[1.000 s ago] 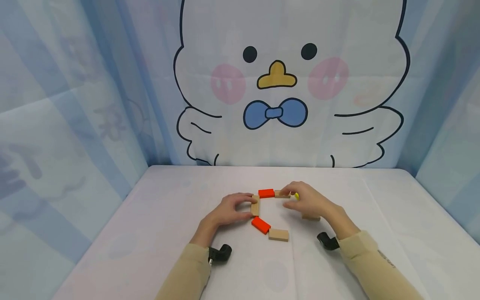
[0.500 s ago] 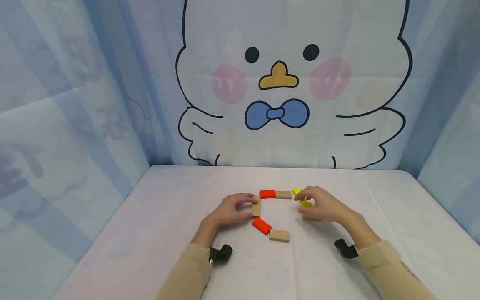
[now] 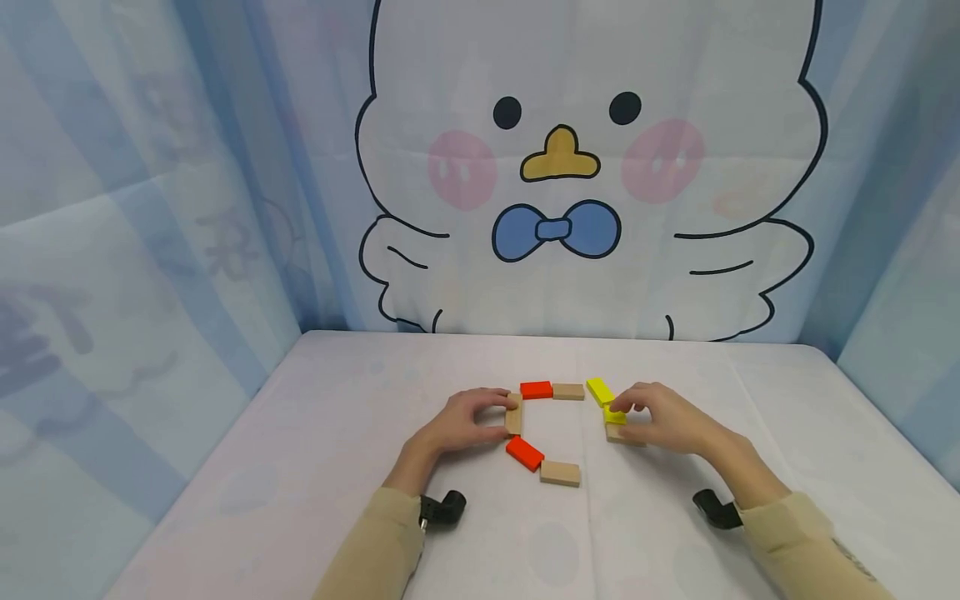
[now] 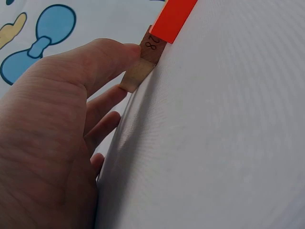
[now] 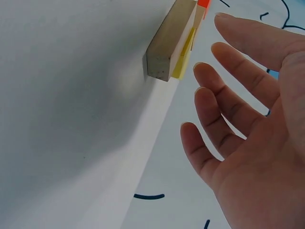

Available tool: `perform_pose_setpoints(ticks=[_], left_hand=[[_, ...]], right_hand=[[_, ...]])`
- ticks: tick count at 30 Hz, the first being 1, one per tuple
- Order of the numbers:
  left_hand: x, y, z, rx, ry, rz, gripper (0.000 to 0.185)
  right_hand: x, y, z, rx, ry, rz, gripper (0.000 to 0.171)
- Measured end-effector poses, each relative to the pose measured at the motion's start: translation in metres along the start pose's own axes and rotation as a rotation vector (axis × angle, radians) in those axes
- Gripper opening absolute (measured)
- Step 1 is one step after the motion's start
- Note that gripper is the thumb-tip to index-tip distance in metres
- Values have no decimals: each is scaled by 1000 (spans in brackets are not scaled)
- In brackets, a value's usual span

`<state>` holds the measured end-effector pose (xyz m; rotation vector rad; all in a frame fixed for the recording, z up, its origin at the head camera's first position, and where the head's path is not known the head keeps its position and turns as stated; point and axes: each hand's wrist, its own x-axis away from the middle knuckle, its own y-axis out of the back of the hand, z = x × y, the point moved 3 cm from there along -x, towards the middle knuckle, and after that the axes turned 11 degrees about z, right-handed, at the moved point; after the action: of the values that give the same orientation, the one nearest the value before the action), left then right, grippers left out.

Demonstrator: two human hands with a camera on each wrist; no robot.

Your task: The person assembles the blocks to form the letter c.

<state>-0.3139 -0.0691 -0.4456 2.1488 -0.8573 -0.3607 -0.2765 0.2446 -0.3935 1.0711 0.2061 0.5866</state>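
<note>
My left hand (image 3: 461, 421) pinches a plain wooden block (image 3: 513, 422) lying lengthwise at the left, thumb at its near end and fingers at its far end. In the left wrist view, "28" is written on this block (image 4: 151, 44). Two red blocks lie by its ends, one far (image 3: 536, 390) and one near (image 3: 524, 454). On the right, my right hand (image 3: 672, 421) hovers beside two yellow blocks, one farther (image 3: 600, 391) and one nearer (image 3: 615, 417), and a wooden block (image 3: 619, 434). The right wrist view has its fingers (image 5: 209, 100) loosely bent, holding nothing.
A wooden block (image 3: 568, 392) adjoins the far red block, with a gap before the yellow ones. Another wooden block (image 3: 560, 473) lies by the near red block. A white cloth covers the table (image 3: 300, 500); a printed curtain (image 3: 570, 292) stands behind.
My right hand has moved right and nearer, from the far wooden block past the yellow blocks, which now show more fully. The left hand keeps its place on the wooden block.
</note>
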Motion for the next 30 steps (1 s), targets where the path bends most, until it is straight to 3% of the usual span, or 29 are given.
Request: perform_pose_setpoints(ticks=[12,30], left_hand=[[1,-1,0,-6,1,-4,43],[-1,1,0,14,23,5,43]], right_hand=[[9,-4,-5,68,46,15,20],[10,-13,10,38,32,82,21]])
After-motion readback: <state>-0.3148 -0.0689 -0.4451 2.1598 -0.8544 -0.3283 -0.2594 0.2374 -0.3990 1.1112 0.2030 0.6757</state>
